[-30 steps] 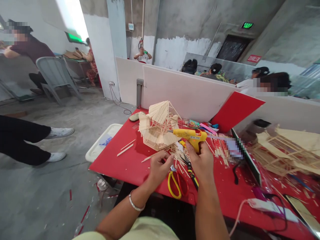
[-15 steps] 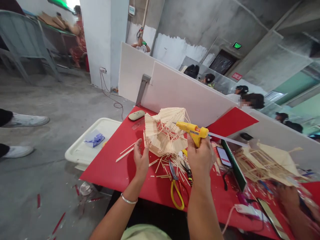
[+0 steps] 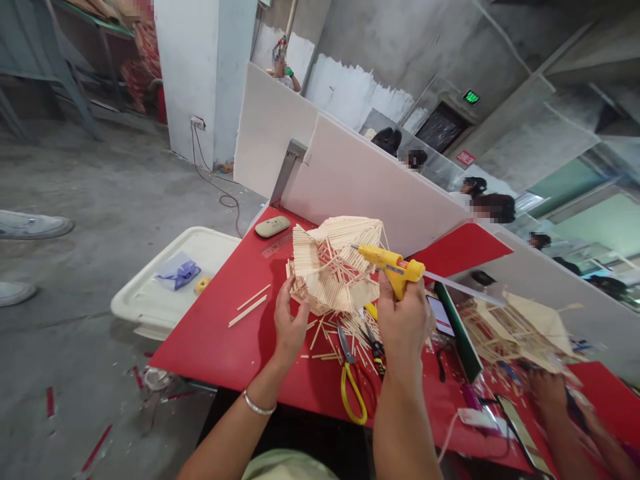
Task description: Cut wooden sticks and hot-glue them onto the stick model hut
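My left hand point(image 3: 291, 323) is at the near left side of a model built of thin wooden sticks point(image 3: 345, 263), its fingers and thumb gripping the lower edge. In my right hand point(image 3: 407, 317) is a yellow hot glue gun point(image 3: 393, 265), its nozzle pointing left over the model's right part. A clear glue stick point(image 3: 463, 288) juts from its back. Loose wooden sticks point(image 3: 327, 340) lie below the model, beside yellow-handled scissors point(image 3: 353, 387) and pliers point(image 3: 375, 347).
The red table point(image 3: 210, 347) also bears a glasses case point(image 3: 273, 227), a phone point(image 3: 441, 315) and a green upright board point(image 3: 457, 327). A white stool point(image 3: 145, 287) stands at left. White partitions point(image 3: 370, 193) rise behind. A co-worker's hands point(image 3: 555, 400) are at right beside another stick model point(image 3: 500, 327).
My left hand has moved in to the model's edge, and the model has shifted slightly right. The glue gun has moved a little right with my right hand. The camera view has turned slightly.
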`<action>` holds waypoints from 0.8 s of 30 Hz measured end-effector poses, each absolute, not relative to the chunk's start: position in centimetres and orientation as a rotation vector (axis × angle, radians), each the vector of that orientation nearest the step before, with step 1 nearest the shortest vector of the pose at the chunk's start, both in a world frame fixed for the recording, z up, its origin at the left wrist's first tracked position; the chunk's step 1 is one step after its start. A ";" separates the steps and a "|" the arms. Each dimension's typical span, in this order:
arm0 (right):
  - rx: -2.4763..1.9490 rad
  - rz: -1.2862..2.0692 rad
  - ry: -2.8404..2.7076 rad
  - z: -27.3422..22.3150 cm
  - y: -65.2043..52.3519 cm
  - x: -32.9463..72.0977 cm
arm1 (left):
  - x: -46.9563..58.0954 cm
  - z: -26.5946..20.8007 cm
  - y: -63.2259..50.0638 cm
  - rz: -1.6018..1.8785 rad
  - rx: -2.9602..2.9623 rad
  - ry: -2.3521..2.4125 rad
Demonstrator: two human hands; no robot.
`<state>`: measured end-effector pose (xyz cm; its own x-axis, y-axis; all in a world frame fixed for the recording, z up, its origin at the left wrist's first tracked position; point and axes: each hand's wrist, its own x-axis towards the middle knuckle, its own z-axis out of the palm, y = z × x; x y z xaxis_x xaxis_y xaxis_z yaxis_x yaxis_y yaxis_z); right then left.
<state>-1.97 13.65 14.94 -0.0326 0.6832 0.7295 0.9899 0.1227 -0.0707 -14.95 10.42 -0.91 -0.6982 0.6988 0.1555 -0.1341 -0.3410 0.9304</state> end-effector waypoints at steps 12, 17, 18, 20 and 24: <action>-1.657 -0.515 -1.813 15.0 13.0 -2.0 | -14.0 -2.3 10.9 2.023 0.878 1.353; -1.647 -0.494 -1.833 15.1 12.9 -2.1 | -14.0 -2.3 10.8 2.025 0.890 1.408; -1.646 -0.502 -1.834 15.1 13.0 -2.1 | -14.0 -2.3 10.8 2.019 0.899 1.416; -1.646 -0.532 -1.831 15.2 13.1 -2.2 | -14.0 -2.2 10.7 2.015 0.912 1.423; -1.618 -0.579 -1.797 15.3 13.6 -2.3 | -14.0 -2.1 10.6 2.016 0.904 1.416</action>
